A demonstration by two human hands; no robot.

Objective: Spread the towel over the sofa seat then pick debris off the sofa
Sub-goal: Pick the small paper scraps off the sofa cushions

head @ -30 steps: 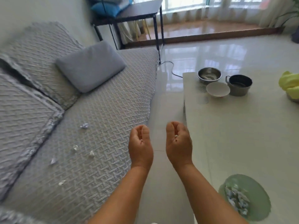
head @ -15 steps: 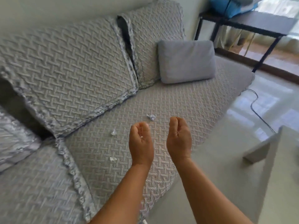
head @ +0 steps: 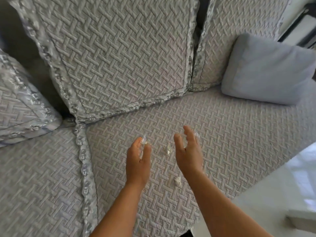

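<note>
A grey quilted towel lies spread flat over the sofa seat. Small white paper scraps lie on it: one scrap between my hands, another scrap beside my right wrist. My left hand reaches down to the seat, and its thumb and fingers close around a white scrap at their tips, though blur softens this. My right hand hovers just above the cover with thumb and fingers spread apart. A faint white bit shows past its fingertips.
Quilted back cushions stand behind the seat, with a plain grey pillow at the right end. A second quilted seat panel joins on the left along a frilled seam. Pale floor shows at the lower right.
My view swung from the table and floor to straight down on the sofa seat. Both hands uncurled and dropped onto the scraps, and the left one now closes on a scrap.
</note>
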